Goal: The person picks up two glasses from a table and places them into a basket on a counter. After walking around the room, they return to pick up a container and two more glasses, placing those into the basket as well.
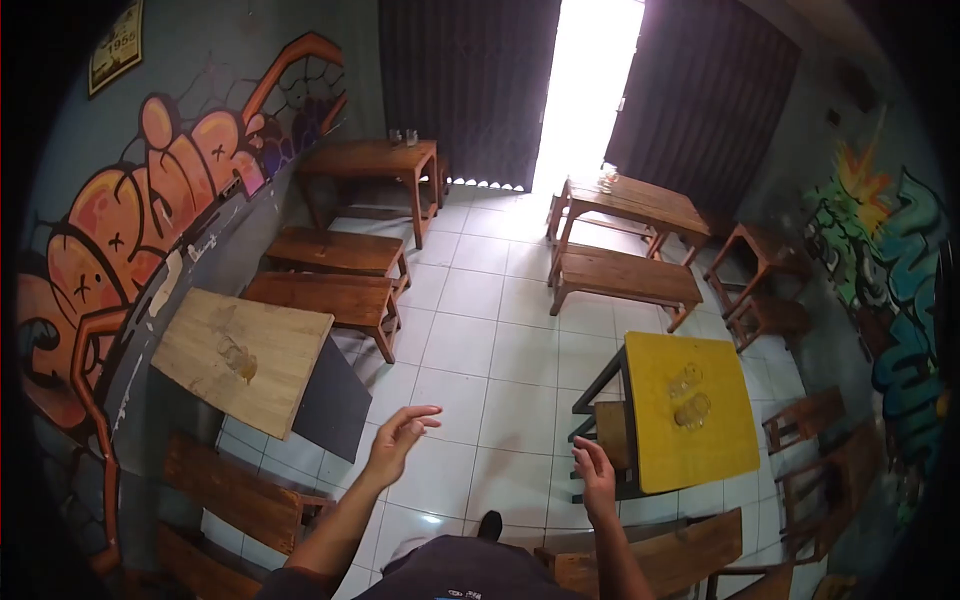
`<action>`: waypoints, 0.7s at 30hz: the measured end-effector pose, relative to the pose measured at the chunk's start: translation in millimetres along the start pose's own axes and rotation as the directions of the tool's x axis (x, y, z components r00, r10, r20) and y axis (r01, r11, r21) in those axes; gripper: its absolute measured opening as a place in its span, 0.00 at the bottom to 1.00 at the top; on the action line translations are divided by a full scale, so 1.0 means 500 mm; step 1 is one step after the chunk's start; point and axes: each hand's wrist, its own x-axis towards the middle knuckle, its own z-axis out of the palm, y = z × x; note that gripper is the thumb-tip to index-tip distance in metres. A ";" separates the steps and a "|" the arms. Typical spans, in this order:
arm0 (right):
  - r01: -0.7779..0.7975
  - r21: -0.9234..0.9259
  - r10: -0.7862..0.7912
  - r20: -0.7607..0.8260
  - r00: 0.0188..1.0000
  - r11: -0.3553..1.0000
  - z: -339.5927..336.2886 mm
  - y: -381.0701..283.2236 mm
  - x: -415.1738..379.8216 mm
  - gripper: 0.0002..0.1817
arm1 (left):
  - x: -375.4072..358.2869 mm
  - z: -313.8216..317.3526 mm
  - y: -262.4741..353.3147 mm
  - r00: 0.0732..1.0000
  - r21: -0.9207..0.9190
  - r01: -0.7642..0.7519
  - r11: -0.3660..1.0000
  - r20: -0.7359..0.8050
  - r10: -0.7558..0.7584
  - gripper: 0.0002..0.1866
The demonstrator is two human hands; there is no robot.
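Observation:
My left hand (398, 445) is raised over the white floor tiles with its fingers apart and nothing in it. On the other side, my right hand (597, 474) hovers just left of the yellow table (655, 462), fingers loosely bent and parted, holding nothing. Two clear glasses, one farther off (686, 378) and one nearer (692, 412), are on that table. Nearest my left hand is a pale wooden table (285, 345) with a dark side panel. Near its middle are clear, glass-like items (237, 358) whose exact kind I cannot make out.
Wooden benches (625, 275) and tables (375, 160) line both sides of a tiled aisle (465, 330). A bench (705, 540) is close on my right, another (235, 490) on my left. Bright light enters between dark folding shutters (470, 90). Graffiti covers the side walls.

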 end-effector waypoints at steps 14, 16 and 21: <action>0.104 -0.010 -0.092 0.384 0.919 0.995 0.318 -0.064 0.458 0.19 | 0.239 -0.246 -0.063 0.866 -0.032 0.053 0.998 -0.497 -0.063 0.18; 0.122 -0.016 -0.106 0.385 0.917 0.992 0.360 -0.079 0.510 0.18 | 0.309 -0.294 -0.073 0.872 -0.031 0.050 0.998 -0.486 -0.059 0.18; 0.203 0.024 -0.198 0.353 0.915 0.979 0.406 -0.128 0.635 0.18 | 0.530 -0.338 -0.055 0.924 -0.101 -0.031 0.994 -0.383 -0.010 0.17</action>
